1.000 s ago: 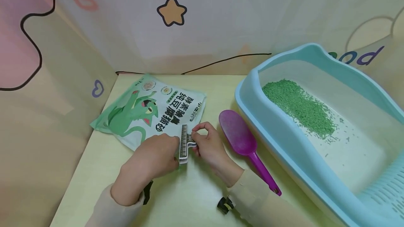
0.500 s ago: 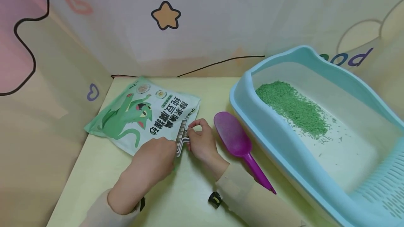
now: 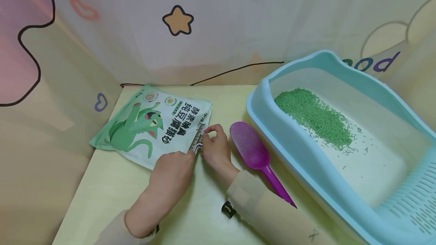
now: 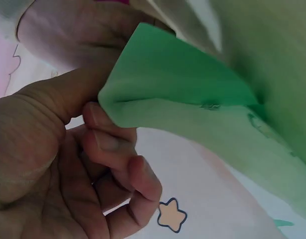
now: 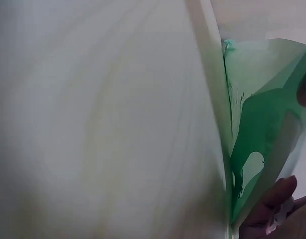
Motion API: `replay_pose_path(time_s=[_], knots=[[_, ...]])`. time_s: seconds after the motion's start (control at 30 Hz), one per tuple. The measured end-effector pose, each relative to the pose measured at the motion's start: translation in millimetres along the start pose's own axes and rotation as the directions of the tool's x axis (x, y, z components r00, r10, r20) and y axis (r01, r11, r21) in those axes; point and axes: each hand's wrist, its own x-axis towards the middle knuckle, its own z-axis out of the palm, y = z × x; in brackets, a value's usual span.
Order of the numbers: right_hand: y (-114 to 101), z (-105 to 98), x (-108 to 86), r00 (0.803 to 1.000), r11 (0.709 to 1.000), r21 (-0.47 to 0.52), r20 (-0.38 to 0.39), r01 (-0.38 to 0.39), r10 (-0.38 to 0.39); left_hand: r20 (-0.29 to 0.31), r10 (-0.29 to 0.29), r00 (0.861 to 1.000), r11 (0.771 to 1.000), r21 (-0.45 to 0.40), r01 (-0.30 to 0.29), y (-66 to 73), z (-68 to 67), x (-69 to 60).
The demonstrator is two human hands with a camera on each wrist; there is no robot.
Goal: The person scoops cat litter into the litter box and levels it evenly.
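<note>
A white and green cat litter bag, printed with a green cat, lies flat at the left of the table. My left hand pinches its folded near corner; in the left wrist view, thumb and fingers hold the green bag corner. At the bag's right edge sits a striped bag clip, slanted along that edge. My right hand pinches the clip's handle between thumb and finger. The left hand partly covers the clip's near end, and I cannot tell how far its jaws reach over the bag.
A purple scoop lies right of my right hand, its handle toward me. Beyond it stands a large blue litter box with green pellets inside. A patterned cloth wall rises behind the table.
The clip has tilted and moved away from me, closer against the bag's edge. Both hands have shifted slightly with it, and they keep their grips. The head view has shifted a little.
</note>
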Motion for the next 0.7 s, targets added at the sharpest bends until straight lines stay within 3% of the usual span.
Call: replay_pose_path(time_s=[0.17, 0.23, 0.33, 0.43, 0.53, 0.7], knots=[[1.9, 1.1, 4.0, 1.0, 1.0, 0.026, 0.02, -0.014, 0.013, -0.014, 0.029, 1.0, 1.0, -0.005, -0.029, -3.7, 7.0, 1.7], [3.0, 0.3, 4.9, 0.999, 0.997, 0.068, 0.044, -0.024, 0.021, 0.025, 0.022, 0.999, 1.0, -0.018, -0.022, -5.8, 8.9, 3.1], [4.7, -1.1, 5.5, 0.996, 0.991, 0.129, 0.082, -0.046, 0.036, 0.152, -0.017, 0.988, 0.999, -0.038, 0.023, -9.6, 11.4, 5.3], [5.3, -2.0, 5.2, 0.992, 0.988, 0.142, 0.116, -0.062, 0.045, 0.282, -0.084, 0.956, 0.994, -0.049, 0.102, -16.6, 15.0, 7.2], [6.1, -2.3, 3.5, 0.987, 0.989, 0.13, 0.151, -0.072, 0.052, 0.378, -0.143, 0.915, 0.982, -0.059, 0.177, -25.3, 19.8, 8.7], [9.5, -3.0, 1.9, 0.985, 0.995, 0.094, 0.17, -0.046, 0.03, 0.513, -0.159, 0.844, 0.962, -0.11, 0.249, -35.2, 24.8, 12.1]])
